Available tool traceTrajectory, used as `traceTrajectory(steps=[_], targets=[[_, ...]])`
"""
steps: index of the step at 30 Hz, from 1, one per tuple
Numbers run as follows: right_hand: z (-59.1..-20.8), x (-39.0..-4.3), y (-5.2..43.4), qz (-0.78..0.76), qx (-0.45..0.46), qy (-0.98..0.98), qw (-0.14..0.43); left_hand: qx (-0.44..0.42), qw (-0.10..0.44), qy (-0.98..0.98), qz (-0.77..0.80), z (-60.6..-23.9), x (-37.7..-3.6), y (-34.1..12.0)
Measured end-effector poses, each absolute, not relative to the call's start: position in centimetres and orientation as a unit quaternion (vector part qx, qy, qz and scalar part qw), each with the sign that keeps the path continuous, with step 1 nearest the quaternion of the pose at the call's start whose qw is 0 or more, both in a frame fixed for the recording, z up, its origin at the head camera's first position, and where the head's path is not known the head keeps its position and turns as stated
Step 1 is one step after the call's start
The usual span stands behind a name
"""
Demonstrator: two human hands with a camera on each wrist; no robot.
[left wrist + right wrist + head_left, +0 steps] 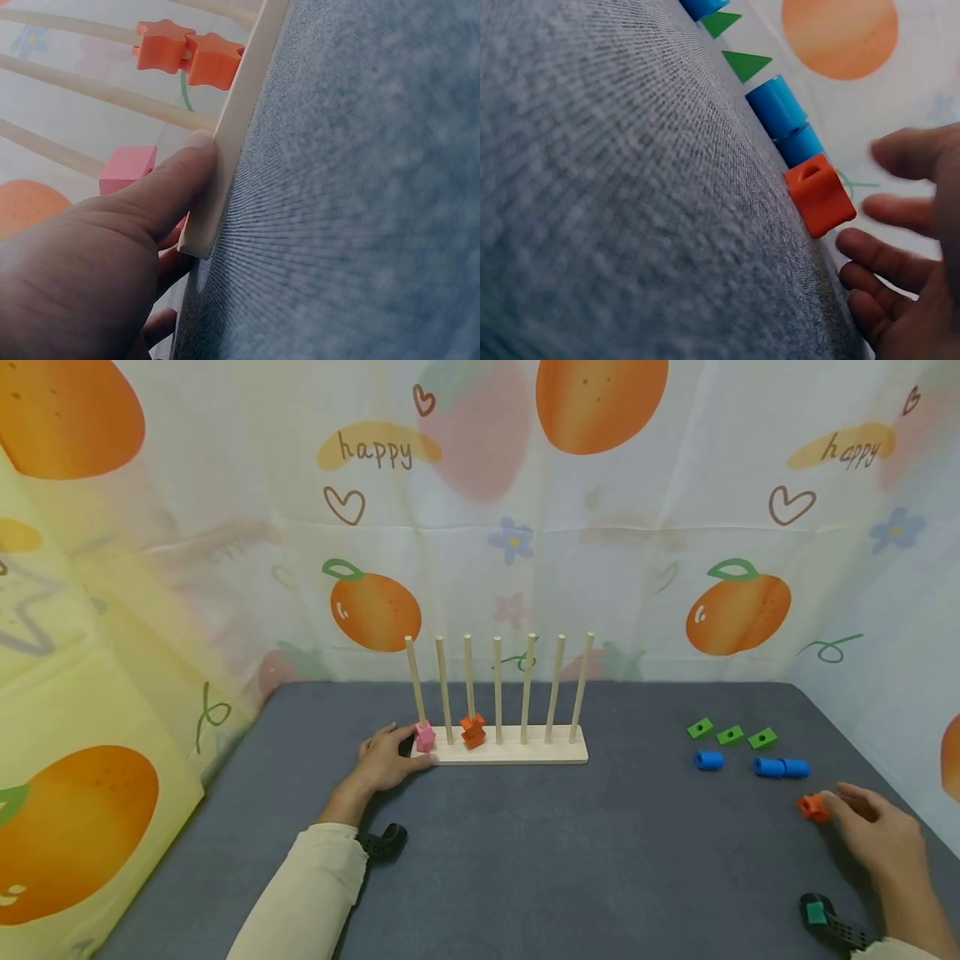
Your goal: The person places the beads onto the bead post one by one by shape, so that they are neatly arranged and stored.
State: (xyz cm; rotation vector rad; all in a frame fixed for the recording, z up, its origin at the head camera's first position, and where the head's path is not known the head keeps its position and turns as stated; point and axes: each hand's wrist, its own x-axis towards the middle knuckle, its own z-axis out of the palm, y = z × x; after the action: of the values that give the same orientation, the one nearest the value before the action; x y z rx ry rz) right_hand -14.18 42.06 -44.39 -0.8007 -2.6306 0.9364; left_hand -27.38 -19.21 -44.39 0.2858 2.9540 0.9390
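A wooden peg rack (517,752) with several upright pegs stands mid-table. A pink block (425,737) sits on its first peg, and two orange star blocks (472,731) sit on the third. My left hand (396,750) grips the rack's left end, with the thumb (176,176) lying along the base's front edge (225,161) and the fingers curled round the end. At the far right, my right hand (846,802) hovers with its fingers (892,259) spread beside an orange cube (813,807) (819,195), a small gap between them.
Three green blocks (730,735) lie in a row right of the rack, with blue cylinders (781,767) (784,120) just in front of them. Fruit-print cloth walls (480,527) close off the grey table (570,852) behind and on both sides.
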Motion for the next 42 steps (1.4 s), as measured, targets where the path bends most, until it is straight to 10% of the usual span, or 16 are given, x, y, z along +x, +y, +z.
traceTrajectory(steps=[17,42], targets=[[-45.0,-14.3,40.9,0.296,-0.129,-0.931,0.173,0.085,0.015,0.948,0.307,-44.7,-27.6,-19.5],[-33.4,-14.1,32.7,0.642,0.051,-0.724,0.247,0.087,0.017,0.948,0.306,-44.7,-27.6,-19.3]])
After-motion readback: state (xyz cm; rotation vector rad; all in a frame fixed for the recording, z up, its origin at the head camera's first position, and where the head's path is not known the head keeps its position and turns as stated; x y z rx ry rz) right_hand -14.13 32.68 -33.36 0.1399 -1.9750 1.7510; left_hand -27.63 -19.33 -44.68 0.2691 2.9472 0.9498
